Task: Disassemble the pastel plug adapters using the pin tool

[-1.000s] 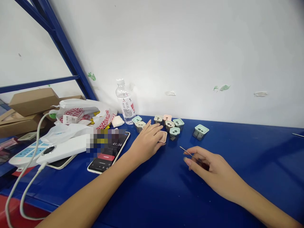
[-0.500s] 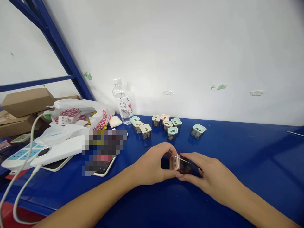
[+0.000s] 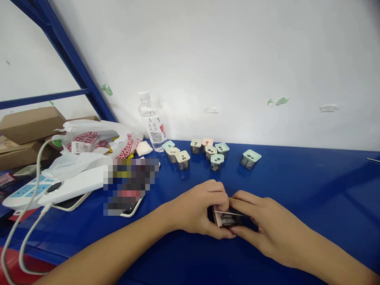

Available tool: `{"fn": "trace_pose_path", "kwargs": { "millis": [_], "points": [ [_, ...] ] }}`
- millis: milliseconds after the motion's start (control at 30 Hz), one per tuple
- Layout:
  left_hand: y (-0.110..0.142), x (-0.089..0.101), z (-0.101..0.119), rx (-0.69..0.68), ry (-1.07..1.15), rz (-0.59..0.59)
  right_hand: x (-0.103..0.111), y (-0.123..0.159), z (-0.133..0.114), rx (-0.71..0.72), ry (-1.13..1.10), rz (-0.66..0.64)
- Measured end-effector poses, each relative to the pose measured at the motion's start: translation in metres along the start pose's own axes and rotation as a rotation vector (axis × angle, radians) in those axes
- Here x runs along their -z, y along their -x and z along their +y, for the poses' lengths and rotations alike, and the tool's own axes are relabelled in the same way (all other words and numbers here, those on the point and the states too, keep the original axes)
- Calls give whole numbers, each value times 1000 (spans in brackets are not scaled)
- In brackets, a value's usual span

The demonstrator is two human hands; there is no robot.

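Note:
Both my hands are closed around a pencil sharpener (image 3: pixel 226 220) with a pink top and a dark see-through body, low over the blue table. My left hand (image 3: pixel 197 211) pinches its pink end, thumb below and curled fingers above. From the other side, my right hand (image 3: pixel 267 217) grips the dark body between thumb and fingers. A thin pale line runs along the sharpener's upper side; I cannot tell whether it is an edge or a separate strip. Beyond my hands stand several similar sharpeners, among them a mint one (image 3: pixel 217 160), a cream one (image 3: pixel 182 158) and another mint one (image 3: pixel 250 158) farther right.
A water bottle (image 3: pixel 152 124) stands by the white wall. To the left lie a plastic bag (image 3: pixel 97 136), a white power bank (image 3: pixel 80 183) with a cable, a power strip (image 3: pixel 18 198) and cardboard boxes (image 3: pixel 31 124). A thin metal rod (image 3: pixel 373 160) lies at the far right.
My left fingers have curled further over the sharpener's pink end, covering its holes. The sharpener has turned and dropped slightly. The view has shifted a little.

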State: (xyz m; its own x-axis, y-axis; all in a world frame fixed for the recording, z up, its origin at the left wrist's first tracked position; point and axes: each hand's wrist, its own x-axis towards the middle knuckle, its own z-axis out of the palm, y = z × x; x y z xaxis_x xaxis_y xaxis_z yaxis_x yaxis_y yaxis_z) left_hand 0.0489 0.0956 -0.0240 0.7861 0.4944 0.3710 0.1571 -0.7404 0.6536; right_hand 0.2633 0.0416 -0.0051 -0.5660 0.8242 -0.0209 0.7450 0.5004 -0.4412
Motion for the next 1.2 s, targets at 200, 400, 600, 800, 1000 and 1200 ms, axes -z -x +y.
{"fn": "trace_pose_path", "kwargs": {
  "millis": [200, 400, 600, 800, 1000, 1200],
  "points": [
    [2, 10, 1, 103, 49, -4, 2, -2, 4, -12, -44, 9],
    [2, 25, -6, 296, -165, -71, 6, -3, 14, -132, -119, 27],
    [3, 33, -4, 430, 36, -62, 9, 1, 22, -159, -163, 16],
    [3, 42, 4, 489, 312, 40, -1, -5, 24, -144, -199, 95],
    [2, 45, 7, 461, 299, 66, 14, -2, 26, -179, -169, 229],
    [3, 40, 4, 394, 383, 116, 27, 7, 29, -64, -153, 347]
  ]
}}
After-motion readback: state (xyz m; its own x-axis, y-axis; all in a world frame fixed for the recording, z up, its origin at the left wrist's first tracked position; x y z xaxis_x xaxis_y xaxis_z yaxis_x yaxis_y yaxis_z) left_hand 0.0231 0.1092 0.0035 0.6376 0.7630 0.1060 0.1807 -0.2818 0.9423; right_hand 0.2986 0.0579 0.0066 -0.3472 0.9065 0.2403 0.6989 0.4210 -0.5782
